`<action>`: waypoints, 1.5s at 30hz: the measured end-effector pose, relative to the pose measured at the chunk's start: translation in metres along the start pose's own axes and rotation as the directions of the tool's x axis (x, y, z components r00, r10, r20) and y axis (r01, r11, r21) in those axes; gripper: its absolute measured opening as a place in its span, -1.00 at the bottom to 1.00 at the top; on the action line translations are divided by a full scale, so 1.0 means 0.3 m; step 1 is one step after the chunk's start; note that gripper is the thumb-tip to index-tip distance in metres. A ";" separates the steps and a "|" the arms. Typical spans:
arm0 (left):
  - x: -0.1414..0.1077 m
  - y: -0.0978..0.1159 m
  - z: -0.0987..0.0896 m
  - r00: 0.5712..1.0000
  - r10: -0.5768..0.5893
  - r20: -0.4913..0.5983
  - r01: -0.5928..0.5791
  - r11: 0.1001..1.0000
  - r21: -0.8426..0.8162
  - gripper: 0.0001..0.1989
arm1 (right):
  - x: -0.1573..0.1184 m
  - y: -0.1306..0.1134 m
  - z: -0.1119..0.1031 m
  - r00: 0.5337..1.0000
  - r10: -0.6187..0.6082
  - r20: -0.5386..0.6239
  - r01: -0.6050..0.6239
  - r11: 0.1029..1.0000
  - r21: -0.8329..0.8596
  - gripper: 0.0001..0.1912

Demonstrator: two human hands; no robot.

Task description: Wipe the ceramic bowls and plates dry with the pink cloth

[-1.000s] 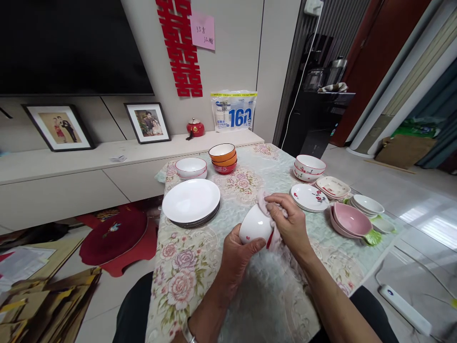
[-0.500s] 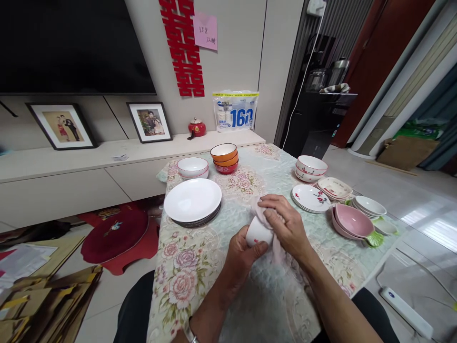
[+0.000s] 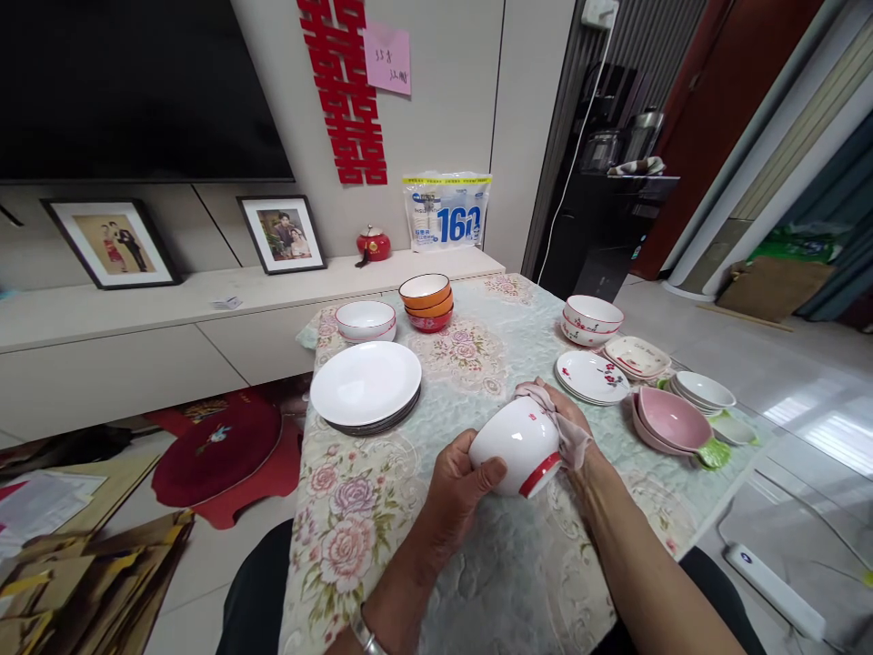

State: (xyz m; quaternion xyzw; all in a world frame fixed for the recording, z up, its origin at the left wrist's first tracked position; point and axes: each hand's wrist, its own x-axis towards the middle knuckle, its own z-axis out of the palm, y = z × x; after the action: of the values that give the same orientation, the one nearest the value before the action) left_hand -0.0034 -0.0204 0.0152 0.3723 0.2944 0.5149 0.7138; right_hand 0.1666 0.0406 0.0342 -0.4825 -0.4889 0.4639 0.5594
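Between hands (image 3: 456, 482), bowl (image 3: 513, 443) turned, red band (image 3: 541, 474) exposed

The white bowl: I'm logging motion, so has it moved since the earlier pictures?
Yes: the white bowl has shifted rightward, farther from the stacked white plates.

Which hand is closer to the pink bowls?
Right. The right hand, holding the cloth, is left of the pink bowls; the left hand is farther left, gripping the white bowl.
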 end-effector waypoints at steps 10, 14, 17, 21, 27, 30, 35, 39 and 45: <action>-0.002 0.029 -0.029 0.998 -0.040 0.049 0.027 0.968 0.249 -0.62 | -0.061 -0.073 0.036 0.940 -0.325 0.105 0.341 0.894 -0.289 -0.75; 0.009 0.002 -0.032 1.000 0.023 -0.012 -0.021 0.986 0.167 -0.67 | -0.139 -0.125 0.116 0.739 -0.585 0.334 0.665 0.557 -0.498 -0.81; 0.008 -0.016 -0.033 0.997 0.061 -0.038 -0.056 0.990 0.130 -0.74 | -0.166 -0.137 0.150 0.651 -0.588 0.480 0.748 0.391 -0.536 -0.81; 0.000 -0.019 -0.026 1.000 0.026 -0.005 -0.026 0.999 0.035 -0.70 | -0.132 -0.117 0.114 0.697 -0.577 0.425 0.716 0.527 -0.459 -0.79; -0.001 -0.015 -0.026 0.998 -0.006 -0.057 0.006 1.000 -0.005 -0.66 | -0.028 -0.039 0.030 0.968 -0.235 0.089 0.249 0.948 -0.198 -0.66; 0.005 -0.013 -0.024 0.995 0.005 -0.101 -0.013 0.997 -0.082 -0.63 | 0.004 0.011 0.022 0.998 -0.053 -0.016 0.050 0.992 -0.120 -0.54; 0.014 -0.003 -0.016 0.990 0.028 -0.139 -0.053 0.983 -0.174 -0.61 | -0.001 0.045 0.031 0.988 -0.132 -0.082 0.112 0.970 -0.214 -0.54; 0.017 -0.006 -0.013 0.990 0.054 -0.128 -0.081 0.973 -0.218 -0.61 | -0.057 -0.004 0.070 0.901 -0.432 -0.025 0.362 0.784 -0.505 -0.61; 0.012 -0.010 0.006 0.993 0.082 -0.083 -0.098 0.971 -0.216 -0.67 | -0.157 -0.088 0.163 0.694 -0.627 0.355 0.652 0.338 -0.678 -0.68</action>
State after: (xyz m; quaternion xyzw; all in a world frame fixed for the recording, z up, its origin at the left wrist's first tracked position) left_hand 0.0006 -0.0179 0.0136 0.2850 0.2446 0.5895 0.7151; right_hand 0.1148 -0.0047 0.0584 -0.4324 -0.7927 -0.0382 0.4280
